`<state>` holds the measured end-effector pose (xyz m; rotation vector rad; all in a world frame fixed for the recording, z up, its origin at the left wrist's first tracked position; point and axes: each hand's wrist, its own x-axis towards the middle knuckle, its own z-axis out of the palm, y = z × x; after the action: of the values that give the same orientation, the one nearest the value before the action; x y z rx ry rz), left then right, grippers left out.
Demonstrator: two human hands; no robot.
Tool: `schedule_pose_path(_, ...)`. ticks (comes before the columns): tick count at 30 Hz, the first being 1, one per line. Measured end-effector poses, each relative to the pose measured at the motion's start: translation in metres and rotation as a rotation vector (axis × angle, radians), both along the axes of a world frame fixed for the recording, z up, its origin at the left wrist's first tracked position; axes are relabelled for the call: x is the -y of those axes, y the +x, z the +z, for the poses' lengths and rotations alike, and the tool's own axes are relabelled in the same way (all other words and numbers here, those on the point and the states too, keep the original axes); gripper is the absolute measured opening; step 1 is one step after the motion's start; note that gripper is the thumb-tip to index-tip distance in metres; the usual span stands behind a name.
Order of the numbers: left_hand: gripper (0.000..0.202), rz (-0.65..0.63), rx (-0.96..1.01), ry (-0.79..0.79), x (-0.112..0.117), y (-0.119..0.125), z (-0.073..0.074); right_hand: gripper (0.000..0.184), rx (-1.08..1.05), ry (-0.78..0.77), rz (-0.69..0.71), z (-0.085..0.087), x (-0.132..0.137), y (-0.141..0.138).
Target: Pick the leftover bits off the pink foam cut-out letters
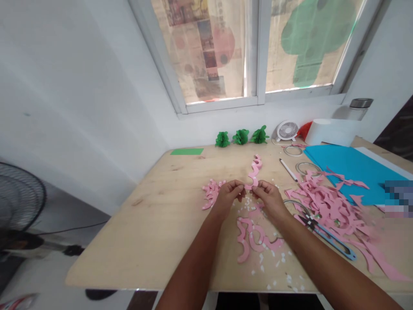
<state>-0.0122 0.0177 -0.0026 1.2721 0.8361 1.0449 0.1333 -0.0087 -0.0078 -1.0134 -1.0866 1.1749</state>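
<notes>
Between my two hands, over the middle of the table, is a wavy pink paper strip [253,170] with small white patches on it. My left hand [230,193] pinches its lower left end. My right hand [267,196] pinches the same strip at its lower right. Beside my left hand lies a small pile of curly pink pieces [211,193]. Nearer to me, between my forearms, rest more curved pink strips [247,241] with white patches. Small white scraps [284,257] are scattered about them.
Pink paper offcuts [335,206] heap on the right, with blue-handled snips [334,239] beside my right forearm. Blue sheets [351,163], a white pen [288,169] and tape rings [308,168] lie farther back. Green paper ornaments [241,137] and a small fan [287,130] stand by the wall.
</notes>
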Motion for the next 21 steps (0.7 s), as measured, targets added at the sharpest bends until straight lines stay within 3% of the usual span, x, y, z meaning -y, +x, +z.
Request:
schedule_pose_path(13, 0.02, 0.081, -0.047, 0.033, 0.0027, 0.0037, 0.0017, 0.024, 0.08, 0.018, -0.045, -0.0027, -0.0012, -0.0009)
schedule_pose_path(21, 0.022, -0.114, 0.242, -0.285, 0.0012, -0.0041, -0.0016, 0.021, 0.023, 0.013, 0.013, -0.0048, -0.0016, -0.0016)
